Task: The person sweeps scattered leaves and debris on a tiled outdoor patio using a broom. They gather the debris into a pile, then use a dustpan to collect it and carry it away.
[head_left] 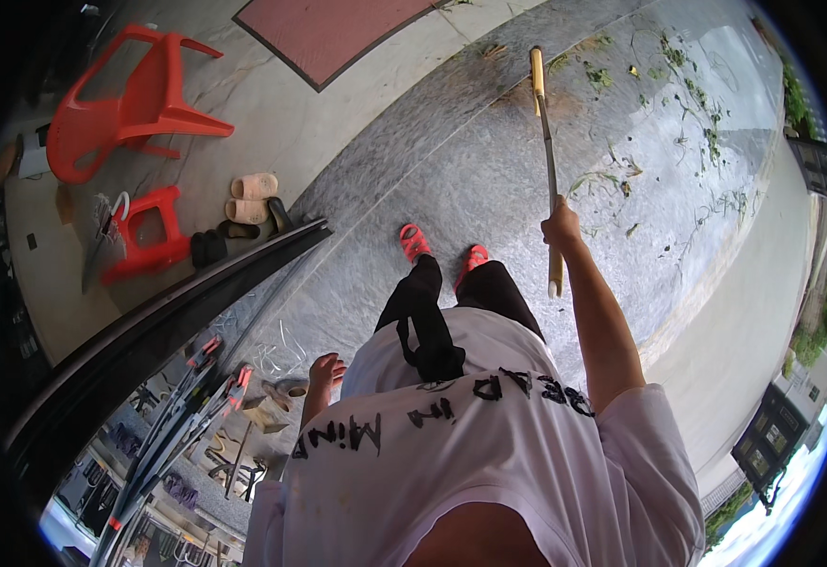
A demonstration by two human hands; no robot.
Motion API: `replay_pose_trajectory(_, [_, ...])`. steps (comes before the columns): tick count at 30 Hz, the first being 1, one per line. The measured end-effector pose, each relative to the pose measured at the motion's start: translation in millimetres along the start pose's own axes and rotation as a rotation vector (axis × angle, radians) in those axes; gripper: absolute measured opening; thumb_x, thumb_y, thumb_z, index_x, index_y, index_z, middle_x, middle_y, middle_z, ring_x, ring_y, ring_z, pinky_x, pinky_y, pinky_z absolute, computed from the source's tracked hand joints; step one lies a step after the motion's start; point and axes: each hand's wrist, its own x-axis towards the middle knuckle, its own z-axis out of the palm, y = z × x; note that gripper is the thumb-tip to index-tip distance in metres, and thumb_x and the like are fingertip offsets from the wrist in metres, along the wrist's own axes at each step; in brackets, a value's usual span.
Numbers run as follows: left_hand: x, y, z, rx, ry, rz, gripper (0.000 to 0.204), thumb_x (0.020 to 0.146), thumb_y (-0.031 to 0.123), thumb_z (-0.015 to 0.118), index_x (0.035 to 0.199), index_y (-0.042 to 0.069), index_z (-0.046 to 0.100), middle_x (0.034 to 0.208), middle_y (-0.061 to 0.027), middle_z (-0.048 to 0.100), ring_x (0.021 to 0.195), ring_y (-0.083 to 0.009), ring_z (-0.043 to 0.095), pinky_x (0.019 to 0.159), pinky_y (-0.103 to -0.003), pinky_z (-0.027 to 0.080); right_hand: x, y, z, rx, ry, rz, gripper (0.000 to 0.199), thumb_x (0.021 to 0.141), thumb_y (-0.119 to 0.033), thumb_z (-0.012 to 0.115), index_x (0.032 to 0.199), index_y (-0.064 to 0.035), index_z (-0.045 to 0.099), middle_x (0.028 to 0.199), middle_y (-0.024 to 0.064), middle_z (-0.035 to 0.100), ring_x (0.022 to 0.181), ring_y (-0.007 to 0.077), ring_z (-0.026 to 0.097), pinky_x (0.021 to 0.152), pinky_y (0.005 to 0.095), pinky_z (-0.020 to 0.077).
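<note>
My right hand (pixel 562 225) is wrapped around the handle of a long, thin broom (pixel 550 156), held out in front of me to the right. Its far end is a narrow yellow piece resting near the floor, with a brownish blur beside it; the bristles are hard to make out. The handle's near end sticks out below my fist. At my left side hangs my left hand (pixel 326 371), its fingers loosely apart and holding nothing. Cut leaves and stems (pixel 697 104) lie scattered over the grey floor, right of the broom.
A red plastic chair (pixel 149 94) lies tipped at the far left, near a red stool (pixel 146 231). Beige slippers (pixel 251 198) and dark shoes sit beside them. A dark-edged metal door panel (pixel 168 326) runs along my left. A red mat (pixel 338 28) lies at the back.
</note>
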Motion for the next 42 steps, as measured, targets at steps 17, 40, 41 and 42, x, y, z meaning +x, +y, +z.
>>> replay_pose_trajectory(17, [-38.4,183.1,130.8,-0.041,-0.017,0.307,0.033,0.088,0.025,0.053,0.114,0.005,0.05,0.101,-0.0115,0.057,0.088,-0.021,0.059,0.071,-0.034,0.05,-36.0,-2.7,-78.1,0.191,-0.781,-0.148,0.063,0.071,-0.007,0.061,0.129,-0.0117,0.039,0.074,0.0094,0.056,0.048,0.0145,0.053,0.038,0.0297,0.0456])
replay_pose_trajectory(40, [-94.8,271.4,409.6,0.118,-0.117,0.334,0.028,0.09,0.023,0.049,0.112,0.006,0.052,0.098,-0.0091,0.059,0.088,-0.0185,0.059,0.072,-0.03,0.048,213.3,143.7,-265.9,0.315,0.021,-0.001,0.066,0.071,-0.004,0.059,0.132,-0.0087,0.033,0.065,0.013,0.059,0.047,0.0203,0.058,0.038,0.0337,0.0476])
replay_pose_trajectory(41, [-94.7,274.9,413.6,0.11,-0.118,0.327,0.028,0.089,0.022,0.05,0.112,0.005,0.052,0.098,-0.0091,0.059,0.088,-0.0184,0.059,0.072,-0.03,0.048,191.7,145.3,-276.9,0.394,-0.079,0.032,0.07,0.071,-0.006,0.062,0.134,-0.0103,0.032,0.063,0.0093,0.056,0.044,0.0172,0.055,0.035,0.033,0.0458])
replay_pose_trajectory(42, [-93.9,279.3,417.1,0.104,-0.119,0.322,0.027,0.089,0.021,0.05,0.112,0.005,0.052,0.097,-0.0092,0.059,0.088,-0.0183,0.059,0.071,-0.03,0.048,179.2,154.5,-283.4,0.384,-0.166,0.041,0.069,0.071,-0.006,0.061,0.133,-0.0109,0.032,0.067,0.012,0.058,0.047,0.02,0.058,0.039,0.0346,0.0477])
